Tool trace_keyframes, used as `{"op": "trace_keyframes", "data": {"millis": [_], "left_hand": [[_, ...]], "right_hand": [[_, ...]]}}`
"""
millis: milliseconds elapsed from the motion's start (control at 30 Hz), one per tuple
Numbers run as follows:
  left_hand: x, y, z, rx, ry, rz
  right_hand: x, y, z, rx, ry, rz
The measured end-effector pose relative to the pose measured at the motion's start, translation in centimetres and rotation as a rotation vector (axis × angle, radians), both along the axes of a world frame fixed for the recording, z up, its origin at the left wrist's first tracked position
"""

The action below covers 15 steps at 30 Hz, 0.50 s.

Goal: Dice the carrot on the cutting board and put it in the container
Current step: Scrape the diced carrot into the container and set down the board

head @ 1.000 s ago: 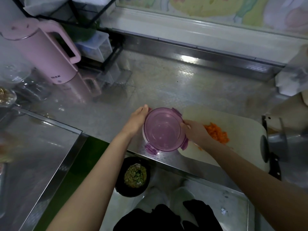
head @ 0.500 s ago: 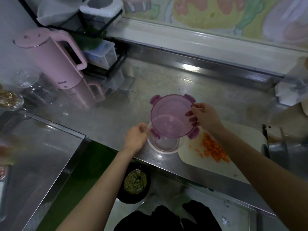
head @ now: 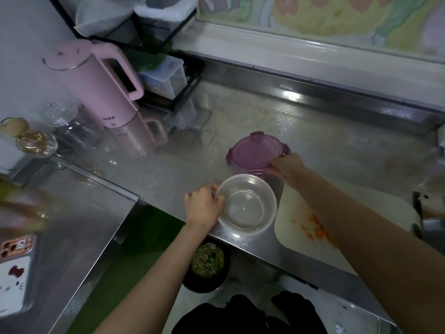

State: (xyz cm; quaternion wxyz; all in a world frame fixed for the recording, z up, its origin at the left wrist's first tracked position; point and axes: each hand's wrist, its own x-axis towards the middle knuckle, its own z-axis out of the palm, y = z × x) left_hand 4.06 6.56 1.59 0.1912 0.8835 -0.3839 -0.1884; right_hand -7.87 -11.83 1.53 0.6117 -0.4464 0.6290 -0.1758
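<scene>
A clear round container (head: pixel 246 205) stands empty and uncovered near the steel counter's front edge. My left hand (head: pixel 204 206) grips its left rim. Its purple lid (head: pixel 255 152) lies flat on the counter just behind it, and my right hand (head: pixel 285 166) pinches the lid's near right edge. To the right lies the white cutting board (head: pixel 295 239) with small diced carrot pieces (head: pixel 315 231), partly hidden under my right forearm.
A pink kettle (head: pixel 96 80) and a black wire rack (head: pixel 166 75) stand at the back left, with glass jars (head: pixel 60 121) beside them. A dark bin of green scraps (head: pixel 208 260) sits below the counter edge. A knife handle (head: pixel 417 213) shows at the far right.
My right hand lifted the purple lid off the container and set it down on the counter behind it. My left hand stayed on the container's rim.
</scene>
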Motion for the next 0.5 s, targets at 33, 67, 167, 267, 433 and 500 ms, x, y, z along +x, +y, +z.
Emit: {"op": "trace_keyframes", "data": {"millis": [33,67,167,267,433,500], "left_hand": [[0.0,-0.1,0.0,0.008,0.001,0.001],[0.0,-0.1,0.1,0.009,0.002,0.002],[0.3,-0.3,0.1,0.026,0.025,0.007],[0.4,-0.6,0.5,0.14,-0.025,-0.059],[-0.7,-1.9,1.6,0.052,-0.222,-0.248],[-1.7,-3.3,1.8,-0.034,-0.235,-0.35]], "right_hand": [[0.3,0.2,0.1,0.045,-0.027,0.038],[0.6,0.3,0.1,0.073,-0.033,0.083],[1.0,0.2,0.2,0.013,0.103,0.245],[-0.2,0.6,0.7,-0.228,0.33,0.45],[-5.9,3.0,0.6,-0.619,0.451,0.441],[-9.2,3.6,-0.5,-0.633,0.513,0.394]]}}
